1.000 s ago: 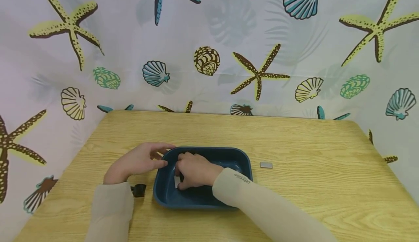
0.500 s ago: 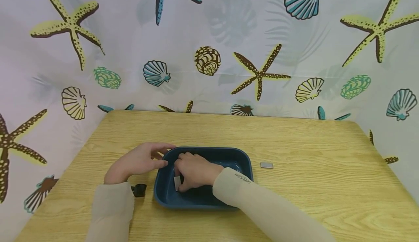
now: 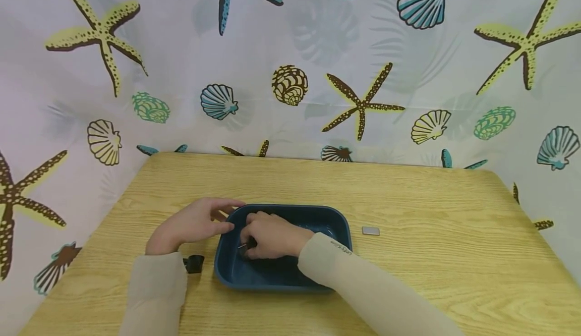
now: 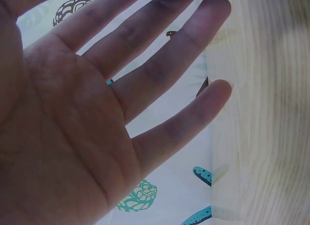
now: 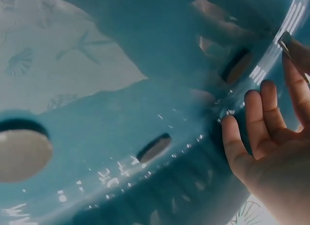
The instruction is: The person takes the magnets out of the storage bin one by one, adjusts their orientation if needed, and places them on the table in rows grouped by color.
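A dark blue rectangular tub [image 3: 281, 286] stands on the wooden table. Inside its left end my right hand [image 3: 271, 236] reaches down and pinches a small, thin, flat piece with a silvery edge [image 3: 242, 246], seen almost edge-on. Thumb and fingers cover most of that piece; in the right wrist view the right hand [image 5: 271, 142] shows at the right, its other fingers spread near the tub's wall. My left hand [image 3: 197, 221] is at the tub's back left corner, fingertips right at the rim. Straight, spread fingers show on the left hand [image 4: 72, 128] in the left wrist view.
A small grey rectangular piece [image 3: 370, 230] lies on the table [image 3: 431, 255] right of the tub. A pale round disc [image 5: 24, 155] shows on the tub's floor. Beside the left cuff is a small black device [image 3: 195, 264]. A patterned cloth [image 3: 254, 48] hangs behind the table.
The thin piece in my right hand has turned from showing its pale face to showing its edge. The left hand holds its place at the rim.
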Demonstrator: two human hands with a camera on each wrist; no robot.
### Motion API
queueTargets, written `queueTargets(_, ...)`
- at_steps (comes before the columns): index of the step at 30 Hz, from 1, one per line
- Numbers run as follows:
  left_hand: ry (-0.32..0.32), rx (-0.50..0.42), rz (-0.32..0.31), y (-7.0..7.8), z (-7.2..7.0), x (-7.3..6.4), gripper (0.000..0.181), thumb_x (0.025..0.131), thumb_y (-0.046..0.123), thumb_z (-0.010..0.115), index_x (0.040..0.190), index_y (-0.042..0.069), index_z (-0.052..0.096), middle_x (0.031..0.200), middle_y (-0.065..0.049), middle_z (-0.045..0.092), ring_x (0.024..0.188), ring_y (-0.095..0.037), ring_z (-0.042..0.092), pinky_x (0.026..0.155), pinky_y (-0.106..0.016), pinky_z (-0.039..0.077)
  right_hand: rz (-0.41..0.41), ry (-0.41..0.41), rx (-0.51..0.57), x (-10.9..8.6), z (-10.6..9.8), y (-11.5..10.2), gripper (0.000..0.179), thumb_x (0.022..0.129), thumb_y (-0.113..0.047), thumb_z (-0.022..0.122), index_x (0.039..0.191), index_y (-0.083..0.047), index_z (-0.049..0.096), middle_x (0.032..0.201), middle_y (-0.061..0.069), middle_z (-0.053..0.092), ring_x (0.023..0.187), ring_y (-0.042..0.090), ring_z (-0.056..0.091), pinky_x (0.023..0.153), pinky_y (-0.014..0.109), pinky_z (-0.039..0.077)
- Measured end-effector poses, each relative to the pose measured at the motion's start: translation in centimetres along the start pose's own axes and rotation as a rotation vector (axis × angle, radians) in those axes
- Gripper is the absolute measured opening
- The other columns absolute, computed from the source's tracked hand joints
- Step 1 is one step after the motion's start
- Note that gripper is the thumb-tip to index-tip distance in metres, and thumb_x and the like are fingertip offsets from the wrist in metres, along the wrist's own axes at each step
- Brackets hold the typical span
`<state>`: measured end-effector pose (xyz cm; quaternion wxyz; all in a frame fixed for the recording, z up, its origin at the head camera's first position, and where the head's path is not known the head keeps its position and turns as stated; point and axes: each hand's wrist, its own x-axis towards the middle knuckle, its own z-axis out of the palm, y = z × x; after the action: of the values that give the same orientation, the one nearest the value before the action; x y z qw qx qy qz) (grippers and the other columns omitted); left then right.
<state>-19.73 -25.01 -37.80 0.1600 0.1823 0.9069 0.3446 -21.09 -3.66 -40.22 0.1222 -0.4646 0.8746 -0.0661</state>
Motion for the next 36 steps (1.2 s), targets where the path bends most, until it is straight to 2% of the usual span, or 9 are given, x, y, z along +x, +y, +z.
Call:
queueTargets(8, -0.005, -0.010, -0.004, 0.0, 0.0, 0.0, 0.054, 0.098, 0.015, 0.066, 0.149, 0.005, 0.053, 0.132, -0.025, 0.066, 0.115, -0.038, 0.069, 0.081, -0.037, 0.058, -0.008, 0.051, 0.015, -0.4, -0.5, -0.1, 0.011, 0.096, -0.033, 0.073, 0.104, -0.026, 0.077, 0.106, -0.007, 0.064, 0.093, 0.008, 0.054, 0.077, 0.023, 0.042)
queueTargets(13, -0.007, -0.020, 0.003, 0.0, 0.0, 0.0, 0.054, 0.098, 0.015, 0.065, 0.149, 0.004, 0.053, 0.133, -0.025, 0.065, 0.115, -0.038, 0.068, 0.083, -0.039, 0.059, -0.005, 0.098, 0.116, -1.0, -1.3, 0.1, 0.010, 0.097, -0.030, 0.072, 0.102, -0.022, 0.075, 0.103, -0.007, 0.063, 0.085, 0.005, 0.056, 0.077, 0.021, 0.045)
queueTargets(18, -0.001, -0.007, 0.014, 0.0, 0.1, 0.1, 0.053, 0.098, 0.015, 0.066, 0.148, 0.005, 0.054, 0.132, -0.024, 0.065, 0.112, -0.036, 0.069, 0.081, -0.038, 0.059, 0.017, 0.106, 0.211, -1.7, -2.3, 0.3, 0.010, 0.098, -0.028, 0.070, 0.103, -0.019, 0.073, 0.104, -0.005, 0.065, 0.082, 0.005, 0.058, 0.076, 0.019, 0.048)
queueTargets(28, -0.003, 0.000, -0.001, 0.3, 0.2, 0.2, 0.054, 0.097, 0.014, 0.067, 0.148, 0.004, 0.053, 0.132, -0.025, 0.065, 0.113, -0.037, 0.069, 0.080, -0.037, 0.059, 0.052, 0.156, 0.292, -3.8, -4.0, 0.9, 0.011, 0.098, -0.026, 0.071, 0.106, -0.019, 0.075, 0.110, -0.005, 0.067, 0.092, 0.008, 0.062, 0.082, 0.022, 0.052)
queueTargets(36, -0.003, 0.011, 0.003, 0.0, 0.2, 0.3, 0.054, 0.097, 0.014, 0.067, 0.148, 0.005, 0.054, 0.131, -0.025, 0.066, 0.112, -0.036, 0.070, 0.080, -0.037, 0.059, 0.069, 0.224, 0.333, -5.9, -5.3, 1.5, 0.009, 0.097, -0.024, 0.071, 0.104, -0.017, 0.073, 0.109, -0.002, 0.069, 0.105, 0.018, 0.069, 0.091, 0.032, 0.054)
